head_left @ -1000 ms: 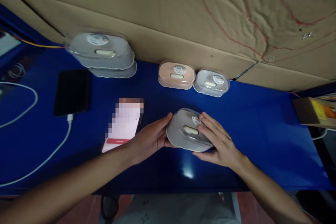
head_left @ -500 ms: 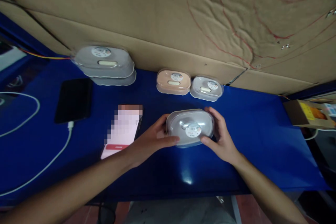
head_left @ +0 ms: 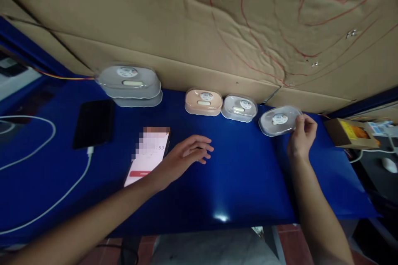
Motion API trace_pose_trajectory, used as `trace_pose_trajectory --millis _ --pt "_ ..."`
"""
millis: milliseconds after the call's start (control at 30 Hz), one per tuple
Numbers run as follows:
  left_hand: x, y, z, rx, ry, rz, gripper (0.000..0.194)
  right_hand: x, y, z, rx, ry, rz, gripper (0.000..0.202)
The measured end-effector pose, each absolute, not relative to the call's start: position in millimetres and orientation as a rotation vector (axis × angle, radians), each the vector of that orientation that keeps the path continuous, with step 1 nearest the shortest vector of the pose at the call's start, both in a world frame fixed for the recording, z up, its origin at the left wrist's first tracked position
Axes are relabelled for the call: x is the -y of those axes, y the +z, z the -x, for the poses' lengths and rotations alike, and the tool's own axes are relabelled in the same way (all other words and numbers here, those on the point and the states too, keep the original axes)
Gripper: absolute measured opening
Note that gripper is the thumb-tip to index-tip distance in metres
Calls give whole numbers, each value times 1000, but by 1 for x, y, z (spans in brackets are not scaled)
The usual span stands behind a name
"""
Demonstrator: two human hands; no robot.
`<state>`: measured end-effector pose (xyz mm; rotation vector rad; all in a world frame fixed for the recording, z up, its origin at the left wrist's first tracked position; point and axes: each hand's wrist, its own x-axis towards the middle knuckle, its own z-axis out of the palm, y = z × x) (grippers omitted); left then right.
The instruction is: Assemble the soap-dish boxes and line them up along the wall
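Right hand (head_left: 301,137) gripping the right end of a grey, clear-lidded oval plastic box (head_left: 280,122)
Left hand (head_left: 184,156), apart, holds nothing; a light, level grip should suit smooth plastic.

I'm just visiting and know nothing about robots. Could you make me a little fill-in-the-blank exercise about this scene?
1. The rightmost grey oval plastic box is touched by the person's ____ hand.
2. The left hand, over the shiny blue table, holds ____.
3. As pictured, the peach oval plastic box stands to the ____ of that rightmost box.
4. The white cable plugs into a rectangular device coloured ____.

Missing words: right; nothing; left; black.
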<state>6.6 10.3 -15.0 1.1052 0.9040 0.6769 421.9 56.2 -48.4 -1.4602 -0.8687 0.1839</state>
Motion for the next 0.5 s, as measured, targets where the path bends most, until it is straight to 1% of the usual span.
trace_pose_trajectory --millis 100,233,300,400,500 --pt "-14 -14 -7 -953 783 -1283 33 -63 -61 -429 807 118 1484 53" --pt "-23 -8 -6 -1059 908 -1370 31 -69 -79 -430 769 105 1546 59" --pt "-35 -5 -5 -1142 971 -1544 33 -70 -85 -431 778 123 1587 61" --pt "-60 -4 -7 -1229 956 -2048 46 -68 -87 -431 859 171 1645 65" --pt "-84 -8 -9 -1303 761 -2390 59 -64 -80 -426 1026 203 1685 80"
